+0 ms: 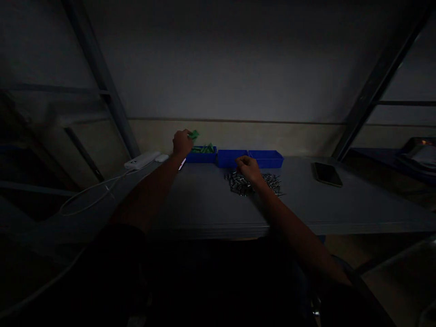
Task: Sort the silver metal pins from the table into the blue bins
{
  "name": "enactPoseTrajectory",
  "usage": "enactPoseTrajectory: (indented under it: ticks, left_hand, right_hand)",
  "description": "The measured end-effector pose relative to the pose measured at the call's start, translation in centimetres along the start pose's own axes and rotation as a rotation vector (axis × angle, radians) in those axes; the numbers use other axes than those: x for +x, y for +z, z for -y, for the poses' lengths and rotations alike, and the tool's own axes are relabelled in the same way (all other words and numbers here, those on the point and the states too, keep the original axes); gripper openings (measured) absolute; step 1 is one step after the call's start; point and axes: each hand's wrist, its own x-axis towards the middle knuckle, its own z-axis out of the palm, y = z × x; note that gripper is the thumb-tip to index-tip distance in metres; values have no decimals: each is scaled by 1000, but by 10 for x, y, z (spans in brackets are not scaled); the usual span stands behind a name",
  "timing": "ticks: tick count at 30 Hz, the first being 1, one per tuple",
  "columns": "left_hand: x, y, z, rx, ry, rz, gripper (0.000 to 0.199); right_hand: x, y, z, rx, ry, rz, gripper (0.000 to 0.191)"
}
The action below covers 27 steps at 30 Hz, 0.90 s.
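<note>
Pretty dim in here, so bear with me on the details. The person's left hand (pixel 182 142) is up over the left-hand blue bin (pixel 201 157), pinching a green piece (pixel 194 134) that looks thin, crinkly and a bit floppy, maybe some kind of film. More green pieces (pixel 204 149) are heaped in that bin, with bits poking up past the rim. The bins are shallow, oblong and smooth, plastic by the look of it.

The right hand (pixel 248 169) is above the metal pieces (pixel 240 185), a loose pile of small, shiny, slim bits spread on the grey tabletop (pixel 204 202). Its fingers are curled in, and I honestly can't tell whether there's anything between them. That hand and forearm block part of the pile plus a corner of the middle blue bin (pixel 230 159). The right-hand blue bin (pixel 267 160) sits just beside it. Can't make out exactly what the metal bits are, too small and dark.

Over to the left there's a white box-shaped device (pixel 141 161) with a looping white cable (pixel 85 211). A slim thing with a bright face (pixel 182 165) is half hidden by the left arm. A dark phone (pixel 327 174) lies flat on the right, well apart from the pile. Both sleeves melt into black.
</note>
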Motion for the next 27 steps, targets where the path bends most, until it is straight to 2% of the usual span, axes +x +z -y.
enactPoseTrajectory:
  ticks: [3,8,17,22,24,27]
  left_hand:
    - [-3,-1,4,140,118,91,31]
    - [-16,-4,3,277,167,184,32]
    - [-17,17,11,398,324,194,34]
    - [-6,13,3,445,417,154,37]
    - [-1,9,0,493,411,230,36]
    - [3,7,1,533,316,427,33]
  right_hand:
    - [-1,0,1,2,-5,-3,28]
    - [0,0,1,17,-15,7,27]
    - [-1,1,-1,6,-17,12,25]
    - [-2,0,1,-15,-15,28,24]
    - [-2,0,1,-28,-8,22,24]
    - [-2,0,1,-30,-11,12,24]
